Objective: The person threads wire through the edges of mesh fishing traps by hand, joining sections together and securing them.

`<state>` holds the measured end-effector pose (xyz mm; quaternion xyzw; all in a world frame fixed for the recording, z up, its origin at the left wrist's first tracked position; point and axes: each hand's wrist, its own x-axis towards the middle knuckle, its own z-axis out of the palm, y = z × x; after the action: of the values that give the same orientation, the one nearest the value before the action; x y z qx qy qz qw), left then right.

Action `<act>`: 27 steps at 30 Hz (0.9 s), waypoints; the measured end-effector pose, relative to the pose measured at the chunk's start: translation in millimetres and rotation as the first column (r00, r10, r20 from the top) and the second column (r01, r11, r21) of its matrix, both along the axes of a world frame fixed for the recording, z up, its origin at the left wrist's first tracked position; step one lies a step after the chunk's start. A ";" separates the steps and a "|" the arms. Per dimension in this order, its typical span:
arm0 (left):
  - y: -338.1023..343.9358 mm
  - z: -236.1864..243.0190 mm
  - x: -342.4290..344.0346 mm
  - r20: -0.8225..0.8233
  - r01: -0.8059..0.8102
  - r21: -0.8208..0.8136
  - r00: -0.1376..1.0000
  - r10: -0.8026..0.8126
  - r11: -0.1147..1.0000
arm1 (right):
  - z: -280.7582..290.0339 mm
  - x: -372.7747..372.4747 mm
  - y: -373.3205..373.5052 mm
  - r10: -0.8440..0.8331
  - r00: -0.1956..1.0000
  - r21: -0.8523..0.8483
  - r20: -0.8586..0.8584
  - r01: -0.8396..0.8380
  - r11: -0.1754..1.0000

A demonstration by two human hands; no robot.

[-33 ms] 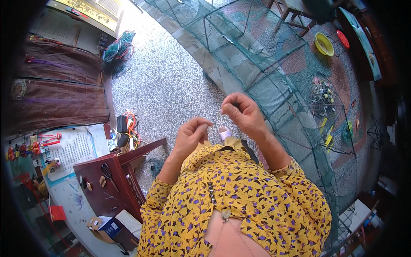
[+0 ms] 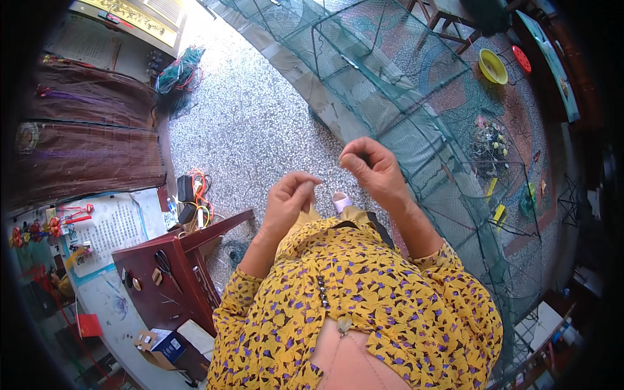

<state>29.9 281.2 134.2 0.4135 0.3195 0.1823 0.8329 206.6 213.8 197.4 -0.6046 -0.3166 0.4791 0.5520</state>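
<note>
Noting the state of the work first: the long green mesh net with dark thin framing (image 2: pixel 390 104) lies spread across the floor (image 2: pixel 240 136), ahead of and to the right of the fingers. Laying-out looks done, in my judgement. What remains cannot be read off — no stretch of mesh shows clearly as handled or unhandled.

Pose: both bare hands are raised in front of the waist, well apart from each other. The left hand (image 2: pixel 286 205) sits lower and nearer the body, its forearm slanting inward; thumb and forefinger are drawn together, tips aimed across at the other hand. The right hand (image 2: pixel 377 175) is farther forward, forearm angled in from the right, thumb bent close against the curled forefinger. Both sets of fingers look pinched; whether either grips a fine strand, or nothing, I cannot tell — too small to resolve. The right hand's outer side is nearest the net and overlaps it in view; contact cannot be confirmed.

Surroundings: a lilac slipper (image 2: pixel 341 203) shows between and below the fingers. Left of and behind the left fingers, a dark-red wooden bench (image 2: pixel 146 302) carries black-handled scissors (image 2: pixel 162 261). Far right and ahead: a round yellow plastic basin (image 2: pixel 492 67).
</note>
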 end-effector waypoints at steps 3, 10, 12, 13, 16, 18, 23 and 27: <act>24.9 -18.4 20.8 0.057 -0.078 -0.067 0.995 0.081 0.995 | -15.9 9.7 7.4 -0.106 0.992 -0.093 0.064 0.112 0.989; 128.4 -51.7 79.8 0.202 -0.049 -0.292 0.973 0.111 0.955 | -57.4 21.7 108.3 -0.216 0.972 -0.084 0.091 0.224 0.971; 159.3 -58.6 86.3 0.213 -0.030 -0.295 0.972 0.096 0.955 | -71.9 24.4 141.4 -0.224 0.971 -0.072 0.088 0.231 0.970; 175.3 -60.3 90.2 0.206 -0.029 -0.284 0.974 0.090 0.958 | -75.0 24.7 160.7 -0.207 0.977 -0.098 0.045 0.210 0.973; 211.1 -70.0 91.5 0.205 -0.025 -0.274 0.975 0.084 0.961 | -82.9 23.7 200.7 -0.158 0.973 -0.144 -0.169 0.134 0.980; 235.1 -76.7 87.0 0.225 -0.016 -0.278 0.971 0.081 0.960 | -89.5 25.8 218.4 -0.140 0.957 -0.185 -0.256 0.093 0.978; 286.7 -75.9 70.9 0.196 0.011 -0.201 0.980 0.029 0.980 | -94.0 17.4 256.1 -0.155 0.964 -0.254 -0.218 0.097 0.962; 303.7 -77.3 56.1 0.242 0.009 -0.101 0.970 0.016 0.995 | -91.5 0.8 257.8 -0.191 0.974 -0.317 -0.119 0.145 0.937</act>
<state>86.0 584.9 56.9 0.3448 0.2247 0.2167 0.8853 207.4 471.6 106.0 -0.6704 -0.1434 0.5169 0.5126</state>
